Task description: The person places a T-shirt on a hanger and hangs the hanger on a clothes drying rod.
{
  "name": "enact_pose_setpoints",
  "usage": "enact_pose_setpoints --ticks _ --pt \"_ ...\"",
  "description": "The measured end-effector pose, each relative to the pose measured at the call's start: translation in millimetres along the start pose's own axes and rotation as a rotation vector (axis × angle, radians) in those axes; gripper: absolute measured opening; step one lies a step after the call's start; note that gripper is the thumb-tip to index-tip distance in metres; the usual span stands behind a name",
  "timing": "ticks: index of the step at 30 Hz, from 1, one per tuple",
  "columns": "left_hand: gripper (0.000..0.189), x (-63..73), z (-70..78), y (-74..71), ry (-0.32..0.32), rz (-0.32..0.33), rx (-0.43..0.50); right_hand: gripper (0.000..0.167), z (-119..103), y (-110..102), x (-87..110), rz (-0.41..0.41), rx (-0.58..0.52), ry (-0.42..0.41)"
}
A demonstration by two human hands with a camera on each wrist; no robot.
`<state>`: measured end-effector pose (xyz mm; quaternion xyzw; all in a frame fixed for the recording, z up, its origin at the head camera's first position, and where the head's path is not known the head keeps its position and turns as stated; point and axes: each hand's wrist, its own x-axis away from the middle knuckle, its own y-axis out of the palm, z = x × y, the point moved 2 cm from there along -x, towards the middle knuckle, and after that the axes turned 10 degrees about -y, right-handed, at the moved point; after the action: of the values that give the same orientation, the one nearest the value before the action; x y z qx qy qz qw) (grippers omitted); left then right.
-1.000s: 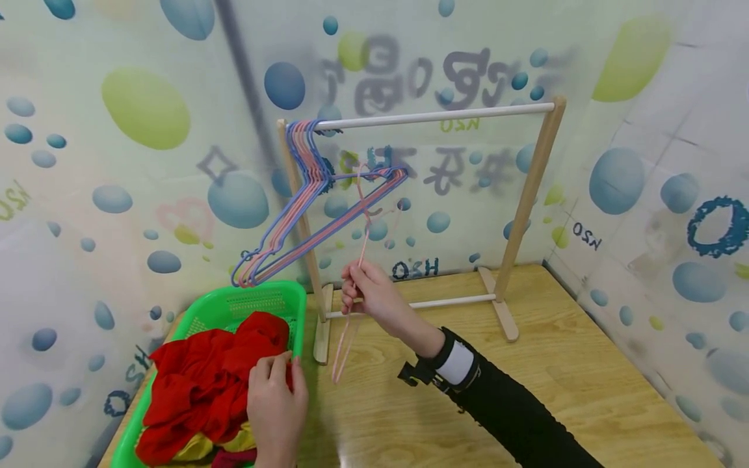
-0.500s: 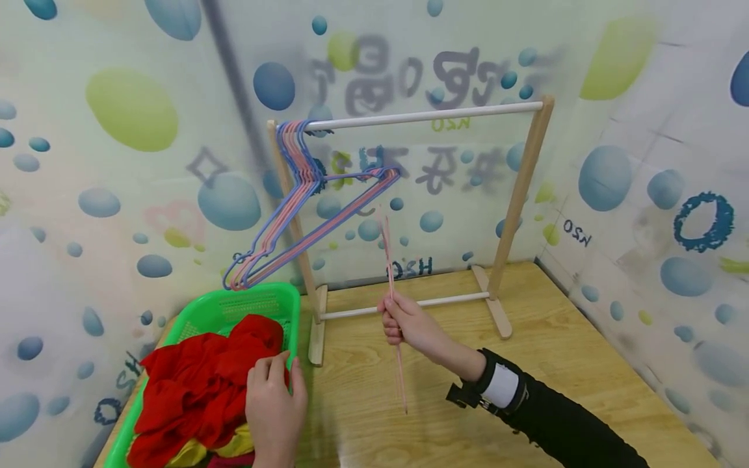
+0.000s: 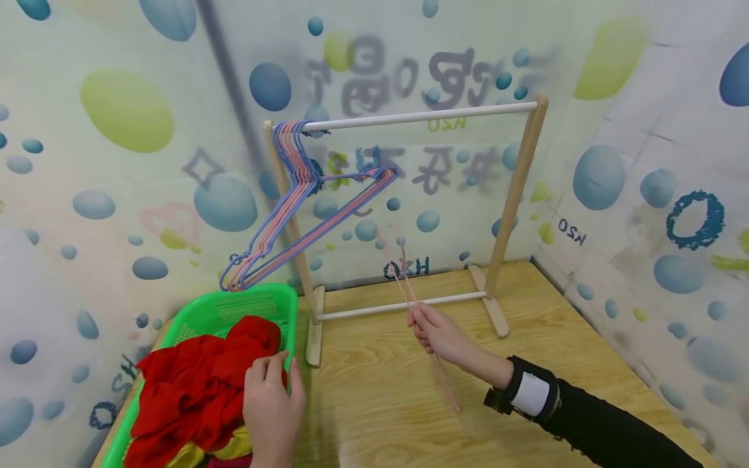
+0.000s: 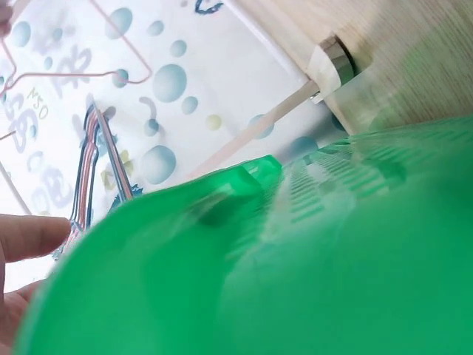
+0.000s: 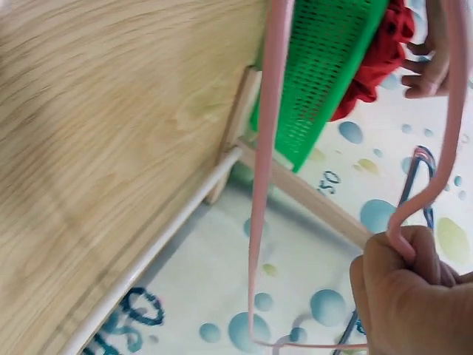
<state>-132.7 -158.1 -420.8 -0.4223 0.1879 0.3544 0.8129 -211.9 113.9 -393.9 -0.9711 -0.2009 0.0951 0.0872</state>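
Observation:
My right hand [image 3: 435,331] grips a thin pink clothes hanger [image 3: 446,383] in front of the rack, its frame reaching above and below the fist. In the right wrist view the hanger's pink bar [image 5: 262,177] runs past the fist [image 5: 414,288], whose fingers curl round the wire near a bend. My left hand [image 3: 272,396] is at the right rim of a green plastic basket [image 3: 294,312], fingers loosely bent and spread from the thumb. Heaped red cloth [image 3: 201,377] lies beside it in the basket. The left wrist view shows the fingers [image 4: 33,235] by the green rim [image 4: 81,259].
A wooden rack with a white top rail [image 3: 421,117] stands at the back. Blue and pink hangers [image 3: 298,188] hang bunched at its left end, over the basket. Yellow cloth [image 3: 234,445] shows under the red. Patterned sheets enclose the wood-grain table [image 3: 374,390].
My right hand has moved right and lower, carrying the pink hanger away from the bunched ones, and the hanger has turned. My left hand has stayed at the basket's rim.

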Motion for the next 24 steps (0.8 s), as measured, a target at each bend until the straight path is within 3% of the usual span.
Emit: enact_pose_setpoints --ticks 7,13,24 --pt "0.011 -2.8 0.1 -4.6 -0.012 0.013 0.037 0.027 15 -18 14.6 0.022 0.207 -0.070" --pt "0.009 -2.9 -4.4 -13.8 -0.043 0.026 0.077 0.028 25 -38 25.3 0.012 0.307 -0.128" --pt "0.011 -2.9 -14.0 -35.1 -0.038 0.078 0.047 0.031 27 -55 42.2 0.125 0.548 -0.117"
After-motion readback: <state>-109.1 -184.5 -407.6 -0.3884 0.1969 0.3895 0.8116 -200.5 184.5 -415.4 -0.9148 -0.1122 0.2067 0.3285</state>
